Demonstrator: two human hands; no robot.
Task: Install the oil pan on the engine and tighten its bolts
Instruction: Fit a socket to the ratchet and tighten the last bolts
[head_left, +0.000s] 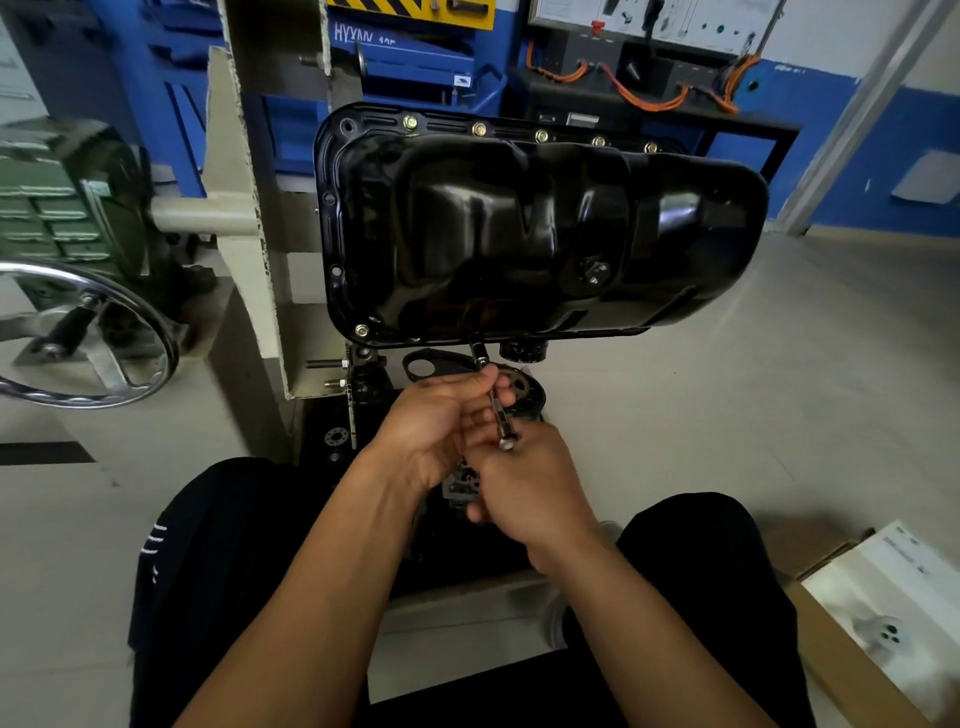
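A glossy black oil pan (519, 228) sits against the engine on a stand, its flange facing me. Several brass-coloured bolts (478, 129) line the top flange, and one bolt (362, 330) sits at the lower left corner. A thin socket driver (493, 400) runs from the pan's lower flange down toward me. My left hand (436, 421) pinches the driver's shaft near its upper part. My right hand (524, 478) grips its lower end, fingers curled round it. The socket tip meets the flange's bottom edge, where shadow hides the bolt.
A beige engine stand (244, 218) with a chrome handwheel (88, 338) stands at left. Engine parts and a pulley (519, 384) hang below the pan. A cardboard box (878, 618) lies on the floor at lower right. Blue workshop equipment (415, 62) is behind. My knees flank the stand.
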